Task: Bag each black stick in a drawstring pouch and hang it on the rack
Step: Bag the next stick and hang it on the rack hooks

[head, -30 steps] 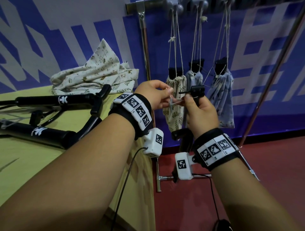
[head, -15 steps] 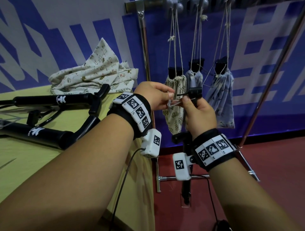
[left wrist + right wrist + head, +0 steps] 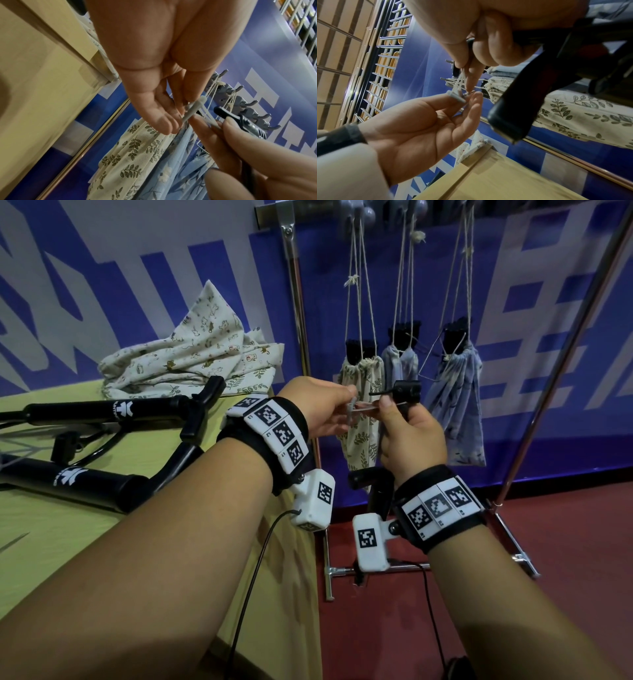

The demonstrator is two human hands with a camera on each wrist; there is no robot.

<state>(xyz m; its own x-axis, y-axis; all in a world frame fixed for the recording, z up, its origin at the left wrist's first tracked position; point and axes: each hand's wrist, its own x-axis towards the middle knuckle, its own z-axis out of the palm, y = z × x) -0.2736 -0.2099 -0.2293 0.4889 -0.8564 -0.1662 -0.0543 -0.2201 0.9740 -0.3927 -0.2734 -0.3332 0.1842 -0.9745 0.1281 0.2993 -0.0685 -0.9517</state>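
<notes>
Black stick [image 3: 399,395] gripped in right hand [image 3: 412,440], unbagged | left hand [image 3: 317,409] fingers [image 3: 169,121] pinching plastic tag [image 3: 192,108] | three pouches [image 3: 455,405] hung | two sticks [image 3: 102,410] on desk [image 3: 41,542]

- Three filled pouches [image 3: 363,419] are hanging directly beyond both hands, blocking forward passage at hand height.
- Their cords [image 3: 358,285] are occupying the hooks [image 3: 254,103] above.
- The rack's upright pole [image 3: 301,337] and the table edge [image 3: 274,542] are closing off the left.
- Open floor [image 3: 565,542] is lying below and right.
</notes>
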